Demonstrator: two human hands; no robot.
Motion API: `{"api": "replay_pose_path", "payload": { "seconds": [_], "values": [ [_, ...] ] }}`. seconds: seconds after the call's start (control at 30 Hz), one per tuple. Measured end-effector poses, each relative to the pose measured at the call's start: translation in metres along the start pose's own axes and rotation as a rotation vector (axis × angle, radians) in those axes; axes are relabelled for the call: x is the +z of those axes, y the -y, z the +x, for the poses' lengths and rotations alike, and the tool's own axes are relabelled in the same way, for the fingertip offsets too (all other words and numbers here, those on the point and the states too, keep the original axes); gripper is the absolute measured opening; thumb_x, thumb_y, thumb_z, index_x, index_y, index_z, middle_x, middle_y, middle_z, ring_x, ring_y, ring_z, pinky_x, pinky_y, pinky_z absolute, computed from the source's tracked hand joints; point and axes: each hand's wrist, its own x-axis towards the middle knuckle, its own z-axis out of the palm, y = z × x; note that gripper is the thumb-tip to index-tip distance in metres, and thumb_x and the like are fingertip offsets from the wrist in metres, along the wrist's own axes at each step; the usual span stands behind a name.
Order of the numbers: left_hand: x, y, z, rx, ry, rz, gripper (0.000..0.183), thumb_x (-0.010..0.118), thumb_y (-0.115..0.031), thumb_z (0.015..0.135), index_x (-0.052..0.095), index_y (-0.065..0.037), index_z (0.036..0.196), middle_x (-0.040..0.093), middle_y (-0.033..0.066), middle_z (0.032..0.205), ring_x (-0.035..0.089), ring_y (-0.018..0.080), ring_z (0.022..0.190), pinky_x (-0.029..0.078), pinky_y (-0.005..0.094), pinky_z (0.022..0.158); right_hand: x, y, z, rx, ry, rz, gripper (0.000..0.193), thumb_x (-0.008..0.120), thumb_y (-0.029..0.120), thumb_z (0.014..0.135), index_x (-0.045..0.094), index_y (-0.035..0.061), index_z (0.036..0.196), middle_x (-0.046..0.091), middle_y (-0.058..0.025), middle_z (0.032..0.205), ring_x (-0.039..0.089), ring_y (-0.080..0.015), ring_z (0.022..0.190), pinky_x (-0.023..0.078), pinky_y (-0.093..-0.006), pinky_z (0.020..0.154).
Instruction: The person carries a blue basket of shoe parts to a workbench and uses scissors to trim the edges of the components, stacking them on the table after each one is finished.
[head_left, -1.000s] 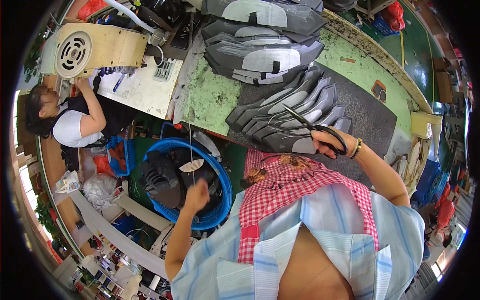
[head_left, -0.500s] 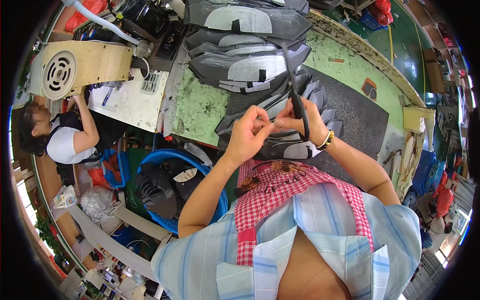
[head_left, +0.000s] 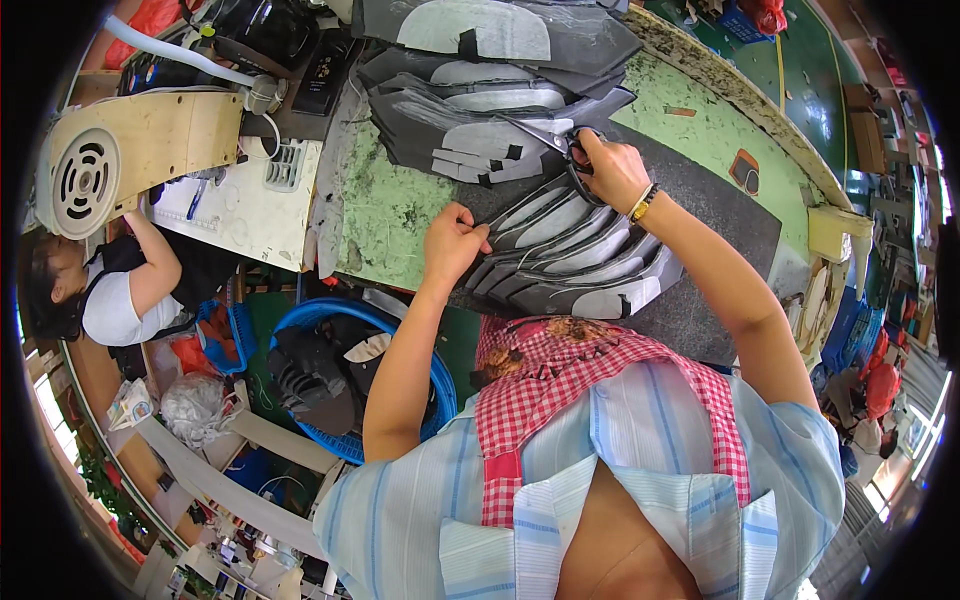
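Note:
My right hand (head_left: 612,172) grips black-handled scissors (head_left: 542,135), their blades pointing left across the middle stack of dark grey pieces (head_left: 410,125). These carry white panels and small black tabs. Closer to me, a fanned row of similar grey-and-white pieces (head_left: 570,262) lies on a dark mat (head_left: 715,235). At the left end of that row, my left hand (head_left: 455,243) is closed with fingertips pinched together; whatever may be between them is too small to make out.
Another stack of grey pieces (head_left: 590,45) lies farther back on the worn green table (head_left: 390,215). A blue basket (head_left: 447,385) of dark pieces stands below to the left. Beyond it, a person (head_left: 125,290) works at a white table (head_left: 265,225) beside a cream-coloured machine (head_left: 205,140).
My hands have parted from where they met above the near row. The left moved left; the right moved up and away, the scissors swinging from hanging downward to pointing left.

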Motion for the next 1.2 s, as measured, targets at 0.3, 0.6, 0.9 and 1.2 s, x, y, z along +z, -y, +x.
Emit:
{"api": "replay_pose_path", "payload": {
  "seconds": [0.3,0.6,0.9,1.2],
  "values": [
    [-0.015,-0.007,-0.005,0.093,-0.100,0.451,0.020,0.067,-0.008,0.076,0.047,-0.007,0.080,0.061,0.0085,0.056,0.058,0.0143,0.049,0.041,0.0270,0.049,-0.027,-0.004,-0.009,-0.036,-0.067,-0.040,0.032,0.066,0.004,0.071,0.047,0.0053,0.097,0.059,-0.0157,0.093,0.060,-0.0350,0.076,0.049,-0.0419,0.066],
    [-0.062,0.025,-0.025,0.201,0.123,0.056,0.018,0.057,-0.007,0.086,0.041,-0.007,0.096,0.063,0.0064,0.070,0.055,0.0085,0.063,0.040,0.0236,0.055,-0.035,0.086,-0.078,0.719,1.296,1.299,0.095,0.024,0.082,0.080,0.060,-0.0050,0.090,0.051,-0.0075,0.059,0.053,-0.0170,0.053,0.047,-0.0290,0.050],
    [-0.057,0.001,-0.046,0.439,-0.087,0.330,0.017,0.059,-0.011,0.084,0.045,-0.007,0.091,0.067,0.0054,0.069,0.050,0.0082,0.052,0.039,0.0249,0.051,0.003,0.128,-0.067,0.827,1.006,1.382,0.067,0.055,0.069,0.079,0.055,0.0026,0.074,0.051,-0.0019,0.060,0.046,-0.0077,0.041,0.040,-0.0213,0.037],
    [-0.064,-0.115,-0.076,0.654,0.269,0.193,0.018,0.065,-0.008,0.083,0.050,-0.006,0.092,0.069,0.0080,0.074,0.060,0.0136,0.055,0.044,0.0255,0.053,-0.050,0.149,-0.033,0.473,-0.046,1.334,0.034,0.077,0.001,0.072,0.048,0.0034,0.089,0.066,-0.0095,0.074,0.063,-0.0125,0.060,0.049,-0.0236,0.050]
  ]
}}
